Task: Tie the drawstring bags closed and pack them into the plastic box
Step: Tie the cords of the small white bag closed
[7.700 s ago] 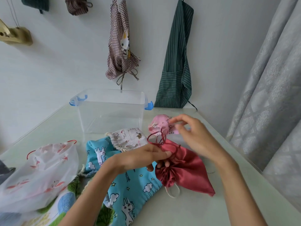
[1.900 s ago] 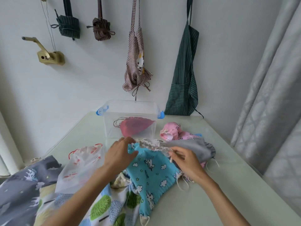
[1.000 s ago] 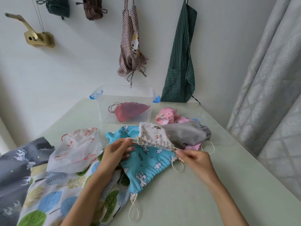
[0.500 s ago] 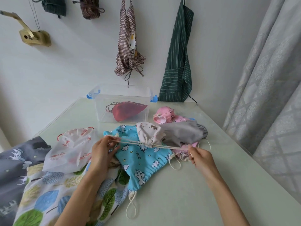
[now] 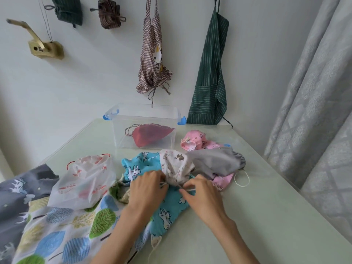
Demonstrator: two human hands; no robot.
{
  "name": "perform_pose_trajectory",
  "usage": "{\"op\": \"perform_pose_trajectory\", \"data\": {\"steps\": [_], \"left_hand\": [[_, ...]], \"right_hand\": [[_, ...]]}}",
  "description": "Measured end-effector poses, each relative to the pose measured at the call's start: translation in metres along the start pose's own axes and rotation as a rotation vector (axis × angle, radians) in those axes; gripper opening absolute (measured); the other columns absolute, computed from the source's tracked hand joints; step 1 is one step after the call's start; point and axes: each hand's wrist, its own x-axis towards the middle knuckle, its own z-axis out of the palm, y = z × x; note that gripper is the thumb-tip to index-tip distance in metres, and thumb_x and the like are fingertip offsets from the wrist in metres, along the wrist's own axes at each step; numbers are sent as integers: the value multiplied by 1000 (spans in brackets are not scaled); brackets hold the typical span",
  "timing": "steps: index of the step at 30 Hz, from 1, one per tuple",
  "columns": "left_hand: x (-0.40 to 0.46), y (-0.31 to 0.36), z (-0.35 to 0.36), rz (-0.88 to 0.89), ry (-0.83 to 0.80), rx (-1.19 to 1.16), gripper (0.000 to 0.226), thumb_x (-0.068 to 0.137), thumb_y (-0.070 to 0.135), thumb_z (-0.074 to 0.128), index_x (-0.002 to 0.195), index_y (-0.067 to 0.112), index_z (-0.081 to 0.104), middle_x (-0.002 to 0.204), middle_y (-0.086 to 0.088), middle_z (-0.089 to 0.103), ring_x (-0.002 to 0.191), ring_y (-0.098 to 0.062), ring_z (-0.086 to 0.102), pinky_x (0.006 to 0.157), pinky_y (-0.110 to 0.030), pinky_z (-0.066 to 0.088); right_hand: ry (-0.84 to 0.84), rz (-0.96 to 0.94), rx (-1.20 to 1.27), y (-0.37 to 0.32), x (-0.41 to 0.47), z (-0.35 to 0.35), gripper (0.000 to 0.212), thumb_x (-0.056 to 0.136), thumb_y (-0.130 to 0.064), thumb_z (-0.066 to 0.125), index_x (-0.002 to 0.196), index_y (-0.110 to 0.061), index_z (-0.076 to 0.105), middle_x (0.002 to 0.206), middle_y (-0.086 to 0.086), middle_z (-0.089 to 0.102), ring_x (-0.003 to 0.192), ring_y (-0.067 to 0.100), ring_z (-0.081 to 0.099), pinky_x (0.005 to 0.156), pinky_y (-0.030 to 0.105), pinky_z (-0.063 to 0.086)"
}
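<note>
A small white cat-print drawstring bag [image 5: 174, 166] lies mid-table, its mouth gathered toward me. My left hand [image 5: 147, 189] and my right hand [image 5: 202, 195] sit close together at that mouth, each pinching the white cord. Under them lies a blue bunny-print bag [image 5: 171, 208]. A grey bag [image 5: 217, 162] and a pink bag [image 5: 198, 142] lie to the right. The clear plastic box [image 5: 144, 111] with blue latches stands at the back and holds a tied red bag [image 5: 150, 134].
A translucent white bag with red cord [image 5: 83, 180], a leaf-print bag [image 5: 62, 231] and a dark grey print bag [image 5: 17, 197] cover the left of the table. Aprons and pouches hang on the wall behind. A curtain [image 5: 314, 111] hangs right. Bare table [image 5: 276, 216] lies front right.
Both hands pulled the white bag's cords apart, gathering its mouth shut, then came together at the gathered mouth. The red bag went into the box earlier.
</note>
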Motion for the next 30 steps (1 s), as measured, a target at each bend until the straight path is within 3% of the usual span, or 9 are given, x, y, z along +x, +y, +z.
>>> {"op": "perform_pose_trajectory", "data": {"steps": [4,7,10,13,15,19,23,27,30], "left_hand": [[-3,-6,9,47,9,-56,21,84,42,50,98,29,57,94,8,69,82,-15,64,68,-30,51],[-6,-6,11,29,28,-123,31,82,50,35,86,28,56,79,5,66,68,-14,59,57,-28,42],[-10,-10,14,31,67,-123,38,91,54,30,73,27,51,65,9,53,54,-6,46,47,-21,26],[-12,-18,16,155,65,-147,35,93,55,40,90,31,65,79,15,55,62,-5,49,47,-17,29],[-11,-22,14,233,49,-221,32,92,53,43,96,33,68,80,14,55,67,-4,51,49,-16,35],[-11,-22,4,340,161,-248,31,89,50,46,95,33,71,73,14,51,61,-3,44,47,-19,37],[-10,-19,-7,416,264,-182,32,89,46,46,91,30,73,71,15,50,68,-7,47,41,-24,39],[-10,-20,-8,351,248,-111,30,89,47,48,92,31,74,76,15,54,74,-9,50,43,-24,38],[-10,-19,-8,153,113,-62,25,92,45,51,112,39,65,108,17,54,96,-6,50,51,-21,38]], "right_hand": [[38,38,171,6,2,8,12,86,-34,62,85,-23,68,88,-10,70,83,12,65,75,34,51],[20,58,203,6,1,10,16,81,-35,69,88,-27,56,76,-17,61,74,5,63,69,27,50],[29,45,257,7,0,15,14,78,-30,73,89,-25,65,71,-15,62,64,-1,61,63,23,49],[125,-45,236,10,-1,12,7,79,-26,73,82,-21,75,71,-10,67,52,-5,51,57,17,41],[167,-88,262,13,-2,5,6,80,-24,73,79,-19,76,60,-15,59,49,-2,48,54,17,37],[245,-145,286,16,-6,-7,10,81,-22,72,72,-18,71,49,-30,48,46,-3,45,46,8,28],[310,-107,361,20,-4,-12,8,80,-18,73,72,-16,71,48,-27,52,53,-11,51,51,2,32],[251,-80,418,16,-4,-7,9,83,-22,71,75,-17,72,45,-20,49,47,-3,47,49,7,31],[163,-69,460,13,-4,-3,12,83,-26,70,73,-19,71,42,-8,29,45,7,27,47,19,24]]}}
